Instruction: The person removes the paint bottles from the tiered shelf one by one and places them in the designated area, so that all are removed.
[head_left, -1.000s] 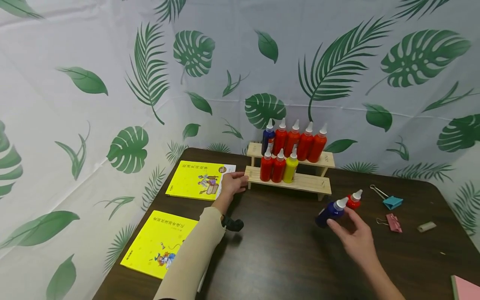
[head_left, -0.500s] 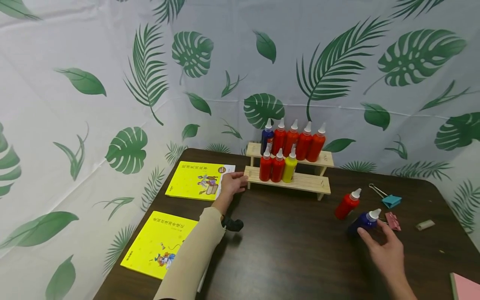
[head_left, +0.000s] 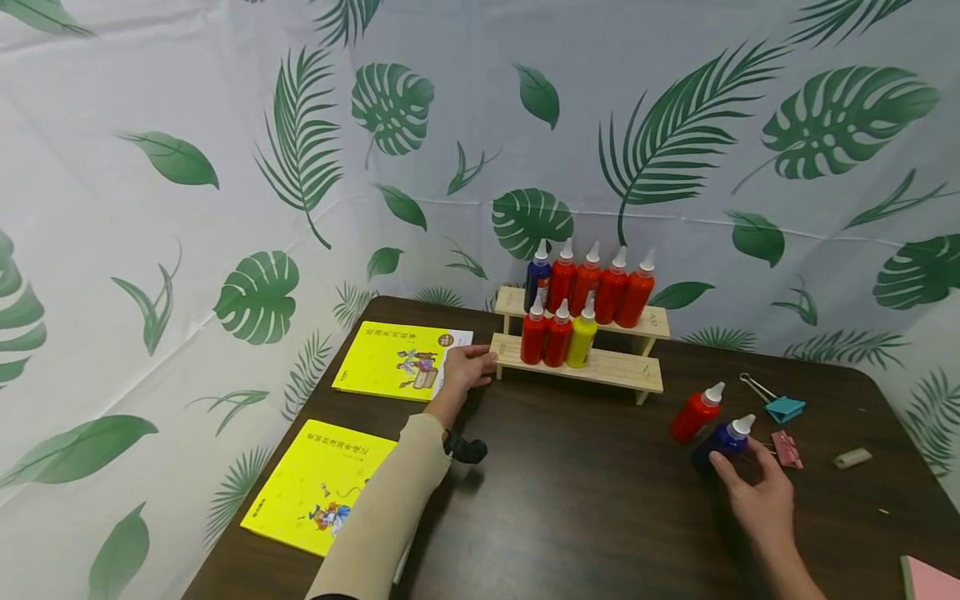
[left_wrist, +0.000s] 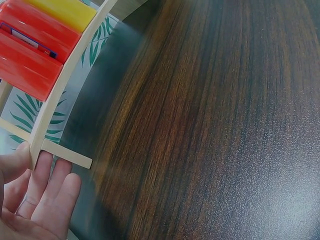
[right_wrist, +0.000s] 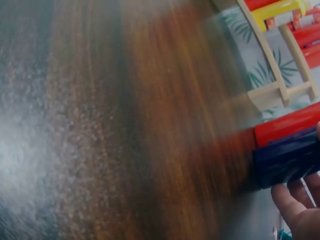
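A two-tier wooden rack (head_left: pixel 628 367) stands at the back of the table, carrying a back row of one blue and several red bottles, and two red bottles (head_left: pixel 557 340) and a yellow bottle (head_left: pixel 581 338) in front. My left hand (head_left: pixel 463 372) pinches the left end of its lower shelf, thumb above and fingers beneath in the left wrist view. At the right, a blue squeeze bottle (head_left: pixel 722 443) with a white nozzle cap is in the grip of my right hand (head_left: pixel 761 500). Close beside it stands a red squeeze bottle (head_left: pixel 694 415), partly behind the blue one in the right wrist view.
Two yellow books (head_left: pixel 322 483) lie along the table's left side. Beyond my right hand are a blue binder clip (head_left: pixel 784 407), a pink binder clip (head_left: pixel 787 448) and a small pale roll (head_left: pixel 852 457). A pink pad (head_left: pixel 930 578) sits at the lower right edge.
My right hand has carried the blue bottle rightward past the red bottle, then slightly back toward it, leaving the red bottle more exposed. My left hand stays on the rack.
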